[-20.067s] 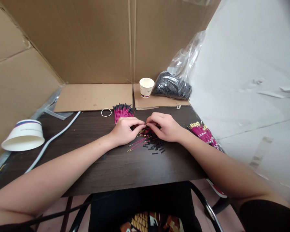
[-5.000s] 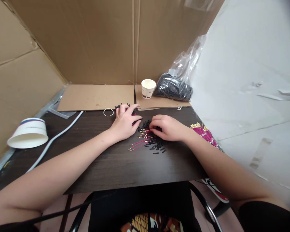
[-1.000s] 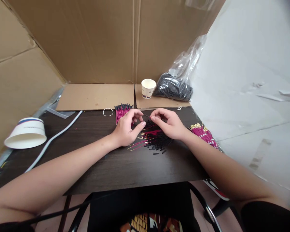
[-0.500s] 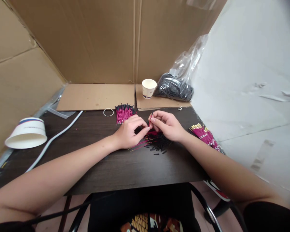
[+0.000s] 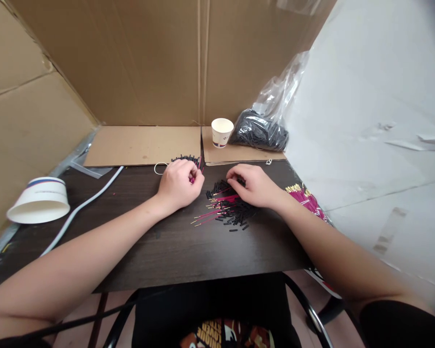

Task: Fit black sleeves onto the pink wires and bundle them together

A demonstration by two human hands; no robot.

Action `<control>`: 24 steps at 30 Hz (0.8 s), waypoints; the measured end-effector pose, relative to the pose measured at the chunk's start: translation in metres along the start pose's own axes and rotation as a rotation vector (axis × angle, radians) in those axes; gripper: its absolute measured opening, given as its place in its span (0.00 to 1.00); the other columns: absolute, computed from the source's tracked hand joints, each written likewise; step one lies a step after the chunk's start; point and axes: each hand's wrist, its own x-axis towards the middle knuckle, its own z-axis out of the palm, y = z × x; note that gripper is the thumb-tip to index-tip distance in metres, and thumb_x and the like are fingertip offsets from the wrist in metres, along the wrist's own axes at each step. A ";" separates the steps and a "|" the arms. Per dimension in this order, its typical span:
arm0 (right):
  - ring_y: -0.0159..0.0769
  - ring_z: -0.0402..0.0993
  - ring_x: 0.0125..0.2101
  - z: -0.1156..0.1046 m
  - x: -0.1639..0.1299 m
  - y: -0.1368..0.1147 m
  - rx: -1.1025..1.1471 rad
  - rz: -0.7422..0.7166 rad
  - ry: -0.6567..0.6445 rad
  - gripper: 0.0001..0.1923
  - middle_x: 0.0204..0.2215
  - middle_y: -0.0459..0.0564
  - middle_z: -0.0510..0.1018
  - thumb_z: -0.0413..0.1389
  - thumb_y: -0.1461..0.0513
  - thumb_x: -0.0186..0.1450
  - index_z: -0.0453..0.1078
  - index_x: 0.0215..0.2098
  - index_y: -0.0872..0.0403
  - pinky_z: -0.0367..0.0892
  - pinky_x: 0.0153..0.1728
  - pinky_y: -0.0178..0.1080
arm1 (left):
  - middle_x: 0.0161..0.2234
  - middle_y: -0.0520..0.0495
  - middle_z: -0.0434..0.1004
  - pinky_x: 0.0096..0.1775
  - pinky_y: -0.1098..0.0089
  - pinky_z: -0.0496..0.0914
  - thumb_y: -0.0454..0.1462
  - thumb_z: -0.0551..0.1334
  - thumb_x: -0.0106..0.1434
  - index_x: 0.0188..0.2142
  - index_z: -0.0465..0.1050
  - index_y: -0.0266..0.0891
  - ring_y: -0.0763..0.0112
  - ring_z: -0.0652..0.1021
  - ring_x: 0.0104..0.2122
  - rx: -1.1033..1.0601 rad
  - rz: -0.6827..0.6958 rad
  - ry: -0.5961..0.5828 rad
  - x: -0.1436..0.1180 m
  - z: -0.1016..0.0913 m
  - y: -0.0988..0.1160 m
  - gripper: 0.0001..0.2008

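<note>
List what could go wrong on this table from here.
The right hand is close to loose black pieces and could scatter them. The left hand partly covers the black-tipped wires and might disarrange them. The upright paper cup stands near the plastic bag; a shifting bag might tip it.

Soft, fairly even light covers the worktop, leaving a pale sheen towards its front edge and small bright glints on the clear plastic bag near the rear right corner. Beyond the right edge, the white panel looks brightest, its outermost strip smeared grey. Wide-angle distortion stretches the paper cup by the left edge; the thin wires look slightly soft.
</note>
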 end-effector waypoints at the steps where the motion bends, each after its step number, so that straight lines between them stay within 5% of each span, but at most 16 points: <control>1: 0.42 0.75 0.39 -0.002 0.000 0.002 -0.066 -0.033 -0.015 0.05 0.36 0.52 0.80 0.56 0.65 0.74 0.74 0.42 0.54 0.69 0.45 0.46 | 0.25 0.48 0.71 0.38 0.59 0.66 0.34 0.60 0.68 0.26 0.58 0.44 0.63 0.70 0.29 0.065 -0.013 -0.019 0.002 -0.001 -0.003 0.15; 15: 0.49 0.75 0.49 -0.006 -0.003 0.004 -0.145 -0.091 -0.189 0.07 0.45 0.56 0.77 0.61 0.66 0.72 0.75 0.48 0.53 0.72 0.53 0.50 | 0.28 0.44 0.75 0.41 0.55 0.67 0.36 0.63 0.65 0.25 0.59 0.44 0.57 0.72 0.33 0.285 -0.136 -0.164 0.006 -0.003 -0.010 0.15; 19: 0.48 0.75 0.47 -0.006 -0.002 0.005 -0.151 -0.094 -0.207 0.04 0.44 0.55 0.78 0.60 0.66 0.74 0.76 0.46 0.54 0.72 0.52 0.50 | 0.32 0.42 0.77 0.44 0.53 0.69 0.35 0.63 0.66 0.30 0.67 0.43 0.54 0.74 0.37 0.213 0.012 -0.124 0.002 -0.002 -0.004 0.08; 24: 0.47 0.73 0.45 -0.007 -0.001 0.007 -0.170 -0.128 -0.222 0.05 0.41 0.56 0.77 0.58 0.68 0.75 0.76 0.43 0.55 0.70 0.49 0.49 | 0.39 0.40 0.79 0.50 0.52 0.73 0.37 0.62 0.72 0.41 0.77 0.39 0.54 0.74 0.42 -0.062 0.277 -0.233 -0.007 0.003 0.007 0.06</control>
